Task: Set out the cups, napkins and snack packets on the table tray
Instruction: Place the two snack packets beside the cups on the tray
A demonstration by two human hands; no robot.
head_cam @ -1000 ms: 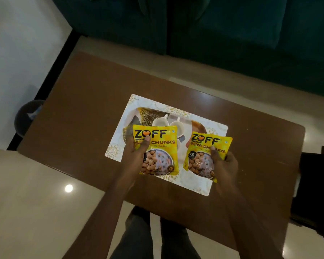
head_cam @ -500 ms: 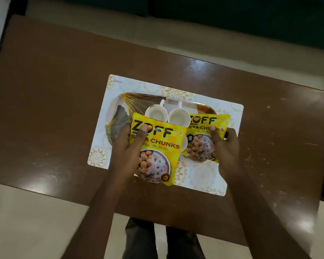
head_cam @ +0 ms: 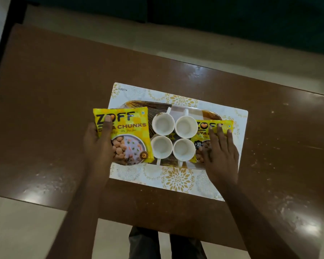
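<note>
- The two yellow snack packets are what I'm placing: the left packet (head_cam: 127,135) lies at the left end of the tray (head_cam: 209,114), overhanging its edge, and the right packet (head_cam: 204,136) lies at the right end, half hidden under my hand.
- Each is a flat, glossy pouch printed face up, with a picture of soya chunks in a bowl; I'd expect them to be light and a bit slippery.
- Four white cups (head_cam: 173,138) stand upright in a tight square between the packets, both packets just beside them.
- My left hand (head_cam: 99,144) grips its packet's left edge, thumb on top over the lettering.
- My right hand (head_cam: 220,156) rests flat on the other packet, fingers spread, pressing rather than pinching.
- I judge this the laying-down step: next I let go without nudging the cups.
- I see no napkins, so those seem left to do.
- The tray sits on a patterned placemat (head_cam: 176,179) on the brown table (head_cam: 54,90).
</note>
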